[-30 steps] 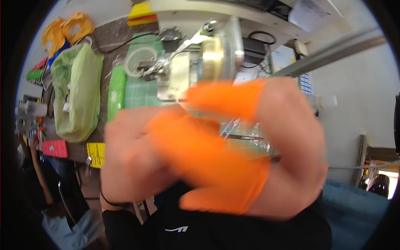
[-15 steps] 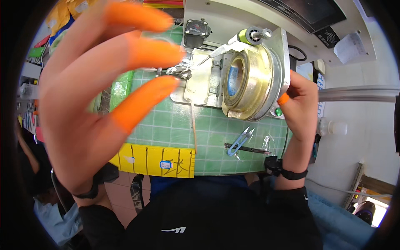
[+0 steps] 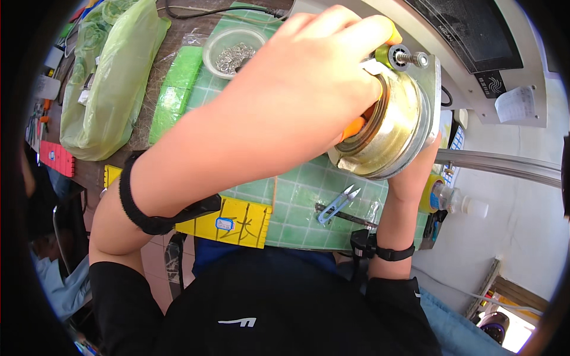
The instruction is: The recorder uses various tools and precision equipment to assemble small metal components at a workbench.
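A brass-coloured round drum (image 3: 402, 130) with a deep circular opening is mounted on a metal plate. My left hand (image 3: 314, 83), wearing orange finger covers, reaches across to it. Its thumb and a finger are curled inside the opening, while other fingers bend over the top by a green-rimmed roller (image 3: 392, 56) with a bolt. Whatever those fingers grip is hidden. Behind the drum goes my right hand (image 3: 428, 151), its fingers out of sight. Blue thread snips (image 3: 336, 204) lie on the green gridded mat (image 3: 297, 222), blades apart, across a dark thin strip (image 3: 356, 218).
A clear bowl (image 3: 209, 58) of small metal rings stands left of my left hand. Beyond are a green packet (image 3: 175, 92) and a pale green plastic bag (image 3: 113, 77). A yellow marked sheet (image 3: 246, 222) lies at the near edge. A machine housing with a screen (image 3: 469, 29) rises behind.
My left hand has moved from the upper left to the drum, its fingers now in the opening. My right hand has slipped further behind the drum. The view has shifted left.
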The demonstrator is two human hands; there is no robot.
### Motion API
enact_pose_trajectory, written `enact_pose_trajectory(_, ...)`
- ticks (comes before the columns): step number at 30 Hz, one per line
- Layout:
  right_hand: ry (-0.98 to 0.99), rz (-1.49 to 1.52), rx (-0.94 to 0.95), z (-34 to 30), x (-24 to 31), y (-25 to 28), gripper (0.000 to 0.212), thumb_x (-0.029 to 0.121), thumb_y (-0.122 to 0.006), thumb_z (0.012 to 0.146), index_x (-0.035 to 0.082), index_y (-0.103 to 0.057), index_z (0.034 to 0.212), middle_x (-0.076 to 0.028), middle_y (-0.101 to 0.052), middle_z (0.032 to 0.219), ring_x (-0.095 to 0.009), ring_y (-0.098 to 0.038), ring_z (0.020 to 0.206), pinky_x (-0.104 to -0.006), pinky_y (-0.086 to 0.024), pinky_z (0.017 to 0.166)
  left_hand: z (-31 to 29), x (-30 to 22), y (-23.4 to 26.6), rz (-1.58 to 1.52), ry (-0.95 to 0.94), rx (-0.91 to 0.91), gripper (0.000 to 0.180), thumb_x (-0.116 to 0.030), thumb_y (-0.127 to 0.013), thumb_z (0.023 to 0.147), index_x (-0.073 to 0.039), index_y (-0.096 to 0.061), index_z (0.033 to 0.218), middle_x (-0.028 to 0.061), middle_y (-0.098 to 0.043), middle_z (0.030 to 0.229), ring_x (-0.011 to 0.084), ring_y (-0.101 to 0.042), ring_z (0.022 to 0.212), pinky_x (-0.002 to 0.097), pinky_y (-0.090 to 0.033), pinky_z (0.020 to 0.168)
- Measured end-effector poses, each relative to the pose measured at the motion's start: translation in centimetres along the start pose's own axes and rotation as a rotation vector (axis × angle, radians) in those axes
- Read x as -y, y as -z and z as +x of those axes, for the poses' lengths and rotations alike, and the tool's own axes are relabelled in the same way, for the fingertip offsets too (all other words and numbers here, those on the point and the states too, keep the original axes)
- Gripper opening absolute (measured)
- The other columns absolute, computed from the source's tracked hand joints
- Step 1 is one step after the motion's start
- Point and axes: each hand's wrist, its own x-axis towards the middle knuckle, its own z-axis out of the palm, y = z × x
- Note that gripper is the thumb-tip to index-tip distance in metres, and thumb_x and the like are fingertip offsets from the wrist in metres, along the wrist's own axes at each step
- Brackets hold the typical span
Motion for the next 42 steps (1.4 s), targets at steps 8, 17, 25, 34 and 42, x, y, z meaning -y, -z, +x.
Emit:
enact_pose_trajectory(8,-0.054,-0.186,0.101,-0.8,1.2,4.2,0.013,-0.005,-0.076,0.083,-0.003,-0.076,0.096,-0.002,-0.066,0.073,-0.005,-0.056,0.064,-0.0237,-0.041,0.057,-0.1,0.4,0.1,0.052,-0.115,0.003,0.024,0.003,-0.08,0.074,0.001,-0.073,0.097,0.0139,-0.07,0.11,0.0272,-0.069,0.098,0.0329,-0.055,0.081)
enact_pose_trajectory(17,0.16,-0.57,-0.039,-2.0,3.3,5.8,0.018,0.003,-0.085,0.081,-0.002,-0.077,0.096,-0.004,-0.062,0.069,-0.009,-0.052,0.058,-0.0228,-0.038,0.054,-4.6,2.9,1.2,0.26,0.092,0.064,0.024,0.006,-0.076,0.076,0.002,-0.072,0.099,0.0128,-0.068,0.096,0.0287,-0.068,0.081,0.0309,-0.053,0.066)
enact_pose_trajectory(25,0.09,-0.684,-0.065,-2.9,2.5,6.0,0.016,0.002,-0.084,0.083,-0.003,-0.076,0.095,-0.004,-0.064,0.07,-0.008,-0.056,0.06,-0.0202,-0.041,0.056,-5.4,4.1,0.1,0.15,0.253,0.171,0.018,0.003,-0.073,0.08,0.002,-0.063,0.094,0.0141,-0.056,0.085,0.0336,-0.062,0.075,0.0379,-0.047,0.062)
enact_pose_trajectory(34,-0.087,-0.57,-0.2,-4.4,1.6,8.6,0.011,0.003,-0.079,0.089,-0.002,-0.075,0.098,-0.003,-0.068,0.075,-0.007,-0.059,0.064,-0.0191,-0.044,0.059,-6.0,4.8,0.0,0.03,0.352,0.073,0.02,0.004,-0.073,0.084,0.001,-0.073,0.103,0.0146,-0.066,0.087,0.0277,-0.066,0.074,0.0329,-0.049,0.068)
enact_pose_trajectory(42,0.01,-0.667,-0.22,-5.4,1.8,11.2,0.015,0.003,-0.078,0.09,0.001,-0.077,0.104,-0.001,-0.066,0.079,-0.006,-0.056,0.068,-0.0196,-0.041,0.059,-2.5,2.4,0.3,-0.022,0.184,0.059,0.026,0.004,-0.075,0.081,0.002,-0.073,0.106,0.0128,-0.071,0.103,0.027,-0.068,0.094,0.0314,-0.051,0.082)
